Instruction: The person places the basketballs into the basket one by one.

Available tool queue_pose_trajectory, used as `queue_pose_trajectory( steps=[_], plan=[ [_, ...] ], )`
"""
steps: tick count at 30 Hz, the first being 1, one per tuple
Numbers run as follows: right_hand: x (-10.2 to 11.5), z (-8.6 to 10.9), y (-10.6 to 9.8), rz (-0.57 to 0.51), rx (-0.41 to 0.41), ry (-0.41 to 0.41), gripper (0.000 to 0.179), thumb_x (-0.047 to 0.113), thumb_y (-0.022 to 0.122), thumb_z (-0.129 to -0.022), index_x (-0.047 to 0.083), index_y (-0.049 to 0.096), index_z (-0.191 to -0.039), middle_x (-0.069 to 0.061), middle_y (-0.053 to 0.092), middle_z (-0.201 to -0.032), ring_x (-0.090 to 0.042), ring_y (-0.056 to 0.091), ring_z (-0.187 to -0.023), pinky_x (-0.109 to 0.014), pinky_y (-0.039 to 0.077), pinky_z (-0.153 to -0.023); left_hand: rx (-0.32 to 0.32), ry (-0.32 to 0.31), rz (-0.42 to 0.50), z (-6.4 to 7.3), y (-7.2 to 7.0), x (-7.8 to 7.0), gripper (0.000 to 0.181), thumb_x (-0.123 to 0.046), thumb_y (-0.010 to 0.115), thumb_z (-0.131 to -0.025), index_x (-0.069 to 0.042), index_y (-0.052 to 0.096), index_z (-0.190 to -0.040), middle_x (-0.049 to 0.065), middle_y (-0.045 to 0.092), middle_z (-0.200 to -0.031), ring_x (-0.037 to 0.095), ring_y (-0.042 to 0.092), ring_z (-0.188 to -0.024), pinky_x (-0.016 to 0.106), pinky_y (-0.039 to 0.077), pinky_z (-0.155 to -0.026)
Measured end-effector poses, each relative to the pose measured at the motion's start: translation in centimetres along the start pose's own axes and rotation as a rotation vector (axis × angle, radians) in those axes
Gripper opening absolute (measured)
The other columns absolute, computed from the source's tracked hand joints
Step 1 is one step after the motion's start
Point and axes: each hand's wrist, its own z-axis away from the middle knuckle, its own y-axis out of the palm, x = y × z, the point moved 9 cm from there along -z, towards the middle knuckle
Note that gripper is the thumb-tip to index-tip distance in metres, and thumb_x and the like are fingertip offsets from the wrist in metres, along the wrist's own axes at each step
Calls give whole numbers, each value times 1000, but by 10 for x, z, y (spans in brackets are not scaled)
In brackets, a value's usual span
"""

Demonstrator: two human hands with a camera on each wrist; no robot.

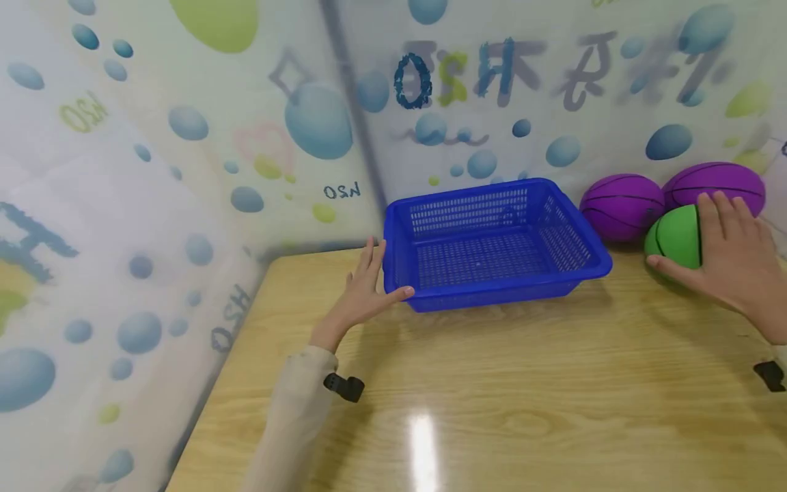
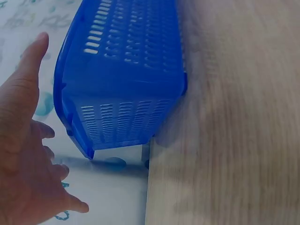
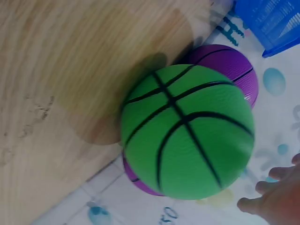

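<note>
there's room over the table [image 1: 492,396] before the blue basket [image 1: 498,288]; rightward, a green ball [image 1: 673,238] and two purple balls [image 1: 622,207] bar the printed backdrop [image 1: 399,164].

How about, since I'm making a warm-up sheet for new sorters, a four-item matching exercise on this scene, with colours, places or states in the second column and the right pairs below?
Things:
1. Basket
2. Front ball
3. Left hand
4. Table

Descriptions:
A. Spread out by the basket's left end in the head view
B. Wood-grained, underneath the basket
C. Blue, with slotted sides
D. Green, with black lines

Right pairs:
1-C
2-D
3-A
4-B
</note>
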Motion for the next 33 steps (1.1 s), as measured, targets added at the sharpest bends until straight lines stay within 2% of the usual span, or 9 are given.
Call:
queue_pose_trajectory(
  steps=[5,9,13,18,22,24,26,30,33],
  plan=[
    [-24,3,7,-102,15,105,110,58,58,-81,-13,0,-143,-39,2,-144,-53,3,-131,-62,5,-104,30,-8,122,-8,5,-3,108,-62,62,-78,-17,-3,-151,1,-24,-151,30,-4,-139,60,6,-105],
    [-40,12,13,-166,-9,194,107,51,61,-82,-15,2,-141,-44,9,-137,-58,12,-125,-65,12,-100,52,-25,170,-12,13,-4,112,-57,68,-75,-16,-3,-150,2,-24,-151,29,-4,-139,54,16,-106],
    [-50,19,20,-153,-26,268,111,56,60,-80,-16,1,-141,-44,4,-139,-58,6,-127,-66,9,-100,65,-32,168,-13,19,-4,111,-58,66,-77,-13,-5,-150,2,-22,-151,27,-5,-139,52,15,-107],
    [-51,17,22,-84,-57,276,122,72,50,-76,-17,-3,-140,-46,-1,-139,-58,-1,-129,-62,0,-104,111,-39,190,-15,24,-6,112,-60,63,-78,-12,-10,-148,-1,-27,-149,25,-8,-139,51,14,-108],
    [-50,20,27,-93,-60,303,126,68,58,-74,-16,-9,-139,-45,-6,-140,-58,-4,-129,-62,0,-104,107,-37,214,-15,23,-5,118,-60,65,-76,-12,-16,-147,0,-29,-149,26,-9,-138,51,14,-108],
    [-53,22,28,-123,-71,334,128,66,63,-72,-14,-12,-140,-44,-8,-140,-58,-3,-128,-64,4,-102,99,-34,227,-16,24,-4,120,-59,67,-75,-13,-18,-146,1,-29,-149,25,-9,-138,50,14,-108],
    [-56,23,24,-143,-133,336,133,75,60,-66,-13,-6,-140,-46,0,-137,-61,9,-124,-67,14,-98,79,-14,245,-19,23,-5,121,-56,68,-75,-12,-19,-146,2,-29,-149,26,-9,-138,50,14,-108],
    [-61,26,17,-151,-266,313,130,79,58,-60,-16,11,-135,-44,23,-123,-60,31,-104,-69,29,-82,70,-14,264,-21,23,-5,119,-51,70,-77,-14,-19,-146,-1,-28,-149,24,-8,-139,50,15,-108],
    [-67,31,18,-130,-264,356,118,65,66,-67,-17,16,-135,-46,30,-117,-60,35,-99,-69,31,-78,82,-17,268,-20,26,-5,116,-47,70,-79,-17,-20,-146,-3,-27,-149,23,-8,-139,51,15,-107]
  ],
)
